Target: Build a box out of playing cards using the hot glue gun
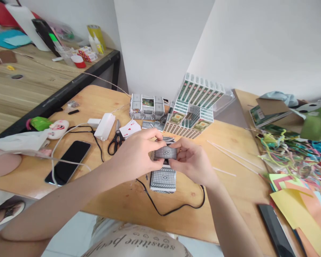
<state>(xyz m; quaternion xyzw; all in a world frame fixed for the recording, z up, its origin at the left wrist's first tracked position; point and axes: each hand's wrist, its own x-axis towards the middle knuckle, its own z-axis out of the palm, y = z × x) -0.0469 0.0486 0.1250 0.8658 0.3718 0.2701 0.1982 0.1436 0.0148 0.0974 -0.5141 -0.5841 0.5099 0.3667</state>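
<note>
A grey patterned playing card (166, 152) is pinched between my left hand (143, 153) and my right hand (188, 159), each gripping one side of it. Below and behind it, more cards with the same grey backs form a stack or block (163, 179) on the table. Just beyond my left hand lie loose white-faced cards (130, 128) with red hearts, and black scissors (116, 141). Farther back sits a block built of grey cards (147, 106). To its right, green-and-white card boxes (200, 92) are stacked into an open frame. My fingers partly cover the held card.
On the left are a phone (69, 162), a white box-shaped adapter (105, 126) and cables. A black cord (173, 211) loops near the front edge. White sticks (232, 155) lie on the right. Coloured paper (299, 207) and yarn (278, 142) crowd the far right side.
</note>
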